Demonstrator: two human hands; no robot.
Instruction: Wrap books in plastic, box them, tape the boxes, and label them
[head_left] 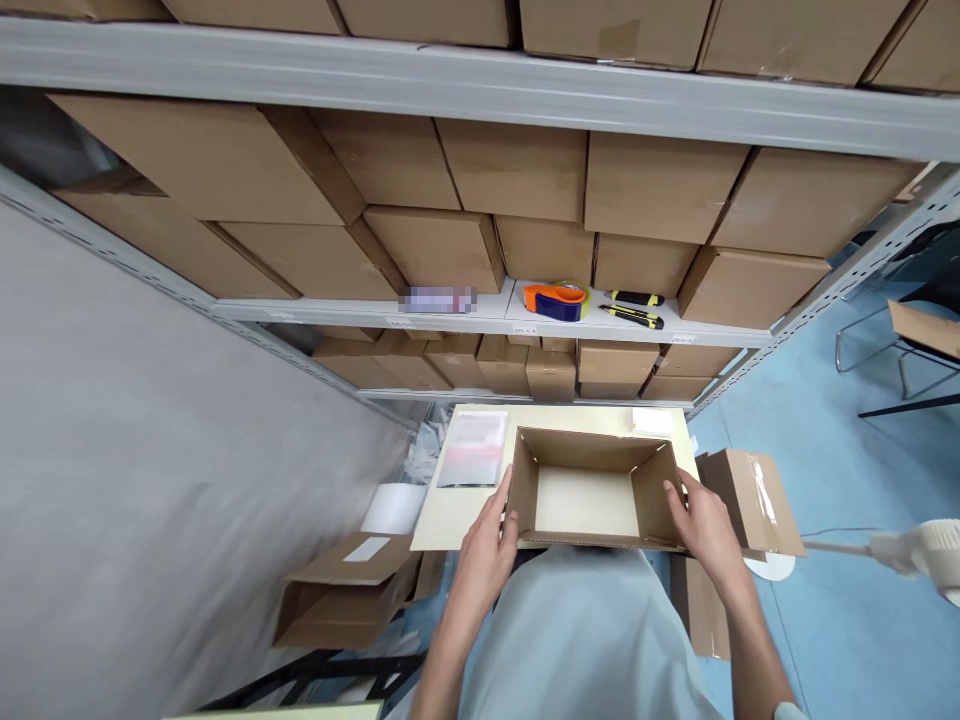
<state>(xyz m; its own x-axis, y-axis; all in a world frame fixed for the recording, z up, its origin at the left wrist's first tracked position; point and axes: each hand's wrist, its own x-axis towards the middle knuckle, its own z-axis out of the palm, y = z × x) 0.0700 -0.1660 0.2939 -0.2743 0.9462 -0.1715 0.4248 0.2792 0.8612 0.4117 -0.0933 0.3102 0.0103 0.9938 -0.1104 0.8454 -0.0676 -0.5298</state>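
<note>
A cardboard box with an open top stands on the cream table right in front of me. Inside its four brown walls shows a cream surface of the table's colour. My left hand grips the box's left side, fingers along the outer wall and thumb by the near corner. At the right end, my right hand holds the wall, with the thumb over its edge and the fingers outside. To the left of the box lies a clear plastic packet. Behind its far right corner is a small white-and-yellow pad.
A shelf rack full of cartons rises behind the table. On one shelf lie an orange-and-blue tape dispenser and utility knives. Cartons stand low at left and right. A white fan-like object is at right.
</note>
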